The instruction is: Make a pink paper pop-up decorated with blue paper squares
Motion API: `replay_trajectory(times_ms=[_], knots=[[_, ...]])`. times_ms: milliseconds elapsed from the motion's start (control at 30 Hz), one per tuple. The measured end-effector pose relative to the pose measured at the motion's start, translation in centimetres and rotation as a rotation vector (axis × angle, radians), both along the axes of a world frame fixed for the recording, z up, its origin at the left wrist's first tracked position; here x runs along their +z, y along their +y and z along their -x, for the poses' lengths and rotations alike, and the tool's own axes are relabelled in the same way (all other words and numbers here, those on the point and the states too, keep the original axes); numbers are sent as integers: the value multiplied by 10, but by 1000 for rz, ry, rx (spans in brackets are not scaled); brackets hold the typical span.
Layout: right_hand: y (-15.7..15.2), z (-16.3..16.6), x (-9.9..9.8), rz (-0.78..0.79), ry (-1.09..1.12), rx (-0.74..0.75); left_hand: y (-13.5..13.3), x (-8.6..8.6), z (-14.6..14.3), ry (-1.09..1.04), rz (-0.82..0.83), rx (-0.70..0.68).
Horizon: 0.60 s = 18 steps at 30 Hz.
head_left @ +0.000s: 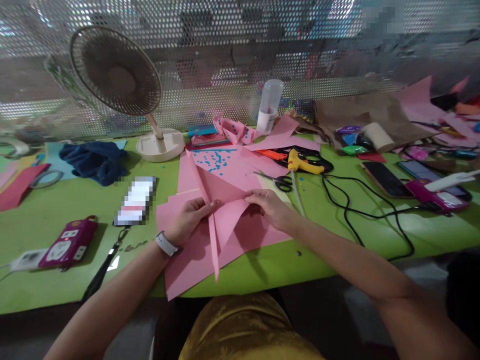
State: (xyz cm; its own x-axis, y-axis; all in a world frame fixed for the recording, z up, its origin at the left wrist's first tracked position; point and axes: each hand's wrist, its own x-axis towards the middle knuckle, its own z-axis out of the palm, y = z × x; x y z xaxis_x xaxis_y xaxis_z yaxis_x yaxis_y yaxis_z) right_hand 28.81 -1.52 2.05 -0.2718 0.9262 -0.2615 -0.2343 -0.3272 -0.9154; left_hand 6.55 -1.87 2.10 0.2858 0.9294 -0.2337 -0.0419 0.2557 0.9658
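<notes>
Between my hands, above the table, is a folded sheet of pink paper [225,187] with a narrow folded strip along its left side. My left hand [194,216] pinches that strip, thumb on top. On the right, my right hand [268,204] grips the sheet's edge with thumb and fingertips; its other fingers curl underneath. Flat pink sheets [180,270] lie beneath. Behind them, small blue bits are scattered over another pink sheet [187,170]. Black scissors [282,183] and a yellow glue gun [304,164] lie just beyond my right hand.
A beige fan [157,145] stands at the back left beside a dark blue cloth [95,161]. Phones [135,200] and a magenta power strip [69,243] lie left. A black cord [347,200] loops across the right. A plastic bottle [270,106] stands against the perforated metal screen [232,60].
</notes>
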Motion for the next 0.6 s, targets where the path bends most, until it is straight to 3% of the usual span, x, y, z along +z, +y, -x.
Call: replay_trajectory(times_ms=[100,233,433,600], knots=[[-2,1,1,-30,-11,26,-1,2,-1,37,-14,38],[-2,2,1,-57,-30,37,-3,4,-2,-28,69,-27],[-5,5,-2,-57,27,-12,-6,1,-8,-19,-24,7],[-6,8,-1,-51,26,-44,-6,-6,-7,-50,-12,-2]])
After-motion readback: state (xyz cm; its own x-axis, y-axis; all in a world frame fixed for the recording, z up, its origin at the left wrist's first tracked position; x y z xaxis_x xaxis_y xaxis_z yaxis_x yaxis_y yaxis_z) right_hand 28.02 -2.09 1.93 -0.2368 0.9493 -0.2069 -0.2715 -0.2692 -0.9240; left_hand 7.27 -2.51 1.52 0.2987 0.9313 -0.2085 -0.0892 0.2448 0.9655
